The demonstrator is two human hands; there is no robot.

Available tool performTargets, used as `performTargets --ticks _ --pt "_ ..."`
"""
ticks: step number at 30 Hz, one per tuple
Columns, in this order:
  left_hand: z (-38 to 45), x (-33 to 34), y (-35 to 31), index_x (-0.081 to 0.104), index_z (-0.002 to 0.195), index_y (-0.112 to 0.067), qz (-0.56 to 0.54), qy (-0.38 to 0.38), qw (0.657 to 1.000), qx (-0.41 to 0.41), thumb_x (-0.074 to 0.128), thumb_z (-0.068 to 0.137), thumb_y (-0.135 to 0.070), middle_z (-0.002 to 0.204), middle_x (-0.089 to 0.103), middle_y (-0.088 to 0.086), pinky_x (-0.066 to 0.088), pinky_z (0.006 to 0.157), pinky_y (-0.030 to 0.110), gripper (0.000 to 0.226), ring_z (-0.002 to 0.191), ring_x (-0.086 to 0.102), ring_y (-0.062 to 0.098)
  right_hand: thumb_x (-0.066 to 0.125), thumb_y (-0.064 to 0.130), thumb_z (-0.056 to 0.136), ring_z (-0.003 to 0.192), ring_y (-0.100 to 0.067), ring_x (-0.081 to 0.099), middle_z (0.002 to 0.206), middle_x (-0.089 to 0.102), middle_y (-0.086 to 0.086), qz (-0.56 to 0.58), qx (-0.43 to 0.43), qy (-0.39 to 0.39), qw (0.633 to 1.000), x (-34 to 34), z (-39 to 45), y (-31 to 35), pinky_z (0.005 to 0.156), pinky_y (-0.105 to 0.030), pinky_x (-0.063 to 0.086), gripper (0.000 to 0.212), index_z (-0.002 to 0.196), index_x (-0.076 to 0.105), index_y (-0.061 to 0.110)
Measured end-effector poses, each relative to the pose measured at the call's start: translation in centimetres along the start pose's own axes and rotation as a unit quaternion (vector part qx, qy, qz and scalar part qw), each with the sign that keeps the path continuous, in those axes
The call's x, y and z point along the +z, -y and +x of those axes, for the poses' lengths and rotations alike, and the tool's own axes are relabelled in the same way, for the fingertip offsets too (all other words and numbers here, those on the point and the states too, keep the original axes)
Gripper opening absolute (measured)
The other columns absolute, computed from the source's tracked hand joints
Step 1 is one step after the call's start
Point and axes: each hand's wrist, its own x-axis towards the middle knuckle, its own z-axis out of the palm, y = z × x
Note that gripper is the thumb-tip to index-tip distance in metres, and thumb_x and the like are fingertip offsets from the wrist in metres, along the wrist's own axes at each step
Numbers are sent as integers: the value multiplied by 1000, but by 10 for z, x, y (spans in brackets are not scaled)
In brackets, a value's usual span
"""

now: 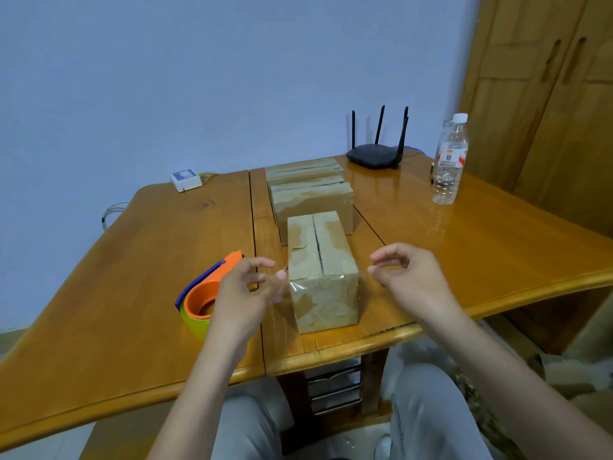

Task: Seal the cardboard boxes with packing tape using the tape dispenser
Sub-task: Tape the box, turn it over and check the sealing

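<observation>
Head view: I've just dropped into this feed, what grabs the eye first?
The nearest cardboard box stands at the table's front edge, top seam unsealed, with the left hand and right hand hovering either side. The orange tape dispenser lies just left of it; two more boxes line up behind.

I see a glossy varnished wooden bench; on it, rough matt cardboard boxes, one edged with shiny clear tape, beside a smooth plastic dispenser.

orange tape dispenser (blue trim), brown boxes
</observation>
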Motion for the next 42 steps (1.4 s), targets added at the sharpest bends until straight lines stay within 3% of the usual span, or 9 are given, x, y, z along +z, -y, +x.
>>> performTargets --ticks 4,9,11,16,21,26,35,40,42 --pt "2 -8 -8 69 95 -42 179 -75 969 155 65 91 -40 99 60 -16 49 82 32 6 95 57 5 69 19 93 93 6 57 98 66 16 -117 -227 -61 965 -9 -9 20 80 -1 40 11 98 72 29" --pt "12 8 -34 75 98 -42 346 60 883 313 69 86 -42 107 65 -22 42 92 40 14 110 51 13 67 28 94 106 -10 58 105 71 9 -292 -342 108 887 4 4 45 98 -30 45 17 107 77 23" --pt "18 17 -33 77 97 -38 373 99 870 307 74 84 -38 105 70 -17 45 92 48 14 109 55 17 68 30 95 103 -12 59 104 73 6 -322 -344 148 869 11 8 46 95 -34 48 18 107 78 22" --pt "28 21 -27 82 89 -22 339 128 856 368 85 75 -26 84 76 -5 49 78 24 15 81 68 14 72 28 91 98 -11 63 101 74 4 -282 -372 154 871 10 14 32 92 -30 51 17 101 80 16" --pt "28 18 -22 82 88 -17 337 141 844 392 87 73 -20 84 76 -4 52 77 24 16 78 70 14 77 26 86 107 -10 63 110 74 4 -242 -381 140 881 6 15 8 98 -18 44 24 108 79 16" --pt "28 11 -25 81 95 -17 320 171 853 374 84 75 -21 91 76 -5 42 79 -1 21 85 67 4 78 19 85 113 -3 61 113 73 10 -165 -368 145 904 4 20 -5 105 -18 43 23 109 79 19" --pt "35 0 -24 78 110 -22 310 219 858 345 81 80 -16 106 74 -10 40 88 0 31 104 60 -3 77 14 86 117 10 55 114 67 25 -128 -301 182 927 -4 23 -5 105 -6 34 28 111 77 27" --pt "33 -11 -23 73 117 -32 306 245 873 291 79 80 -26 122 66 -23 33 98 -1 38 121 51 -11 73 16 90 127 12 49 127 64 26 -105 -242 192 946 -12 12 -7 116 -21 34 33 119 73 31" --pt "22 -14 -20 75 112 -34 258 180 905 286 74 84 -36 122 63 -29 32 99 1 29 123 47 -13 67 22 95 133 12 42 135 58 29 -54 -211 146 965 -15 1 -11 117 -25 30 33 125 68 36"
